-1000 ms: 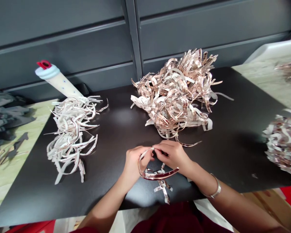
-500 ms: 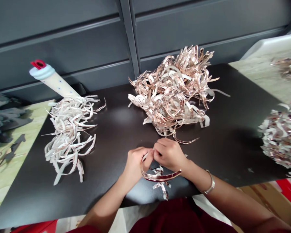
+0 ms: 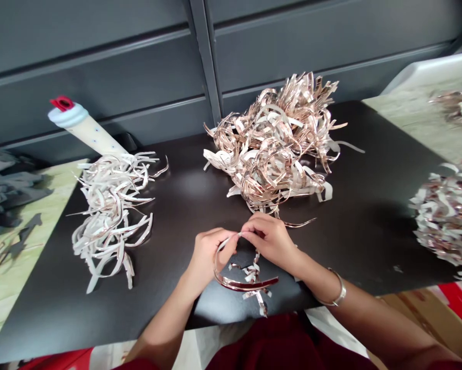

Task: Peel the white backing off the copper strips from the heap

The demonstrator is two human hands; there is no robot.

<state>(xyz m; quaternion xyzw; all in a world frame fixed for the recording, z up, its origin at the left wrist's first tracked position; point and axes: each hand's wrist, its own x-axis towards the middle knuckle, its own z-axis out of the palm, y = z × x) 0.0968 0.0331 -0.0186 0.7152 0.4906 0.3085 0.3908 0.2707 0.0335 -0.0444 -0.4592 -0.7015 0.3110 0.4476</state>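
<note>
The one head-worn camera sits above and behind the near edge of the black tabletop, facing forward and steeply down across it. It is close: the tabletop spans nearly the whole frame width, and the person's left hand and right hand sit just beyond that near edge, low in the frame. The person's dark red top shows along the bottom, nearer than the edge. Past the far edge, a grey panelled wall fills the top of the view. The view is rolled slightly, so the near edge climbs rightward
</note>
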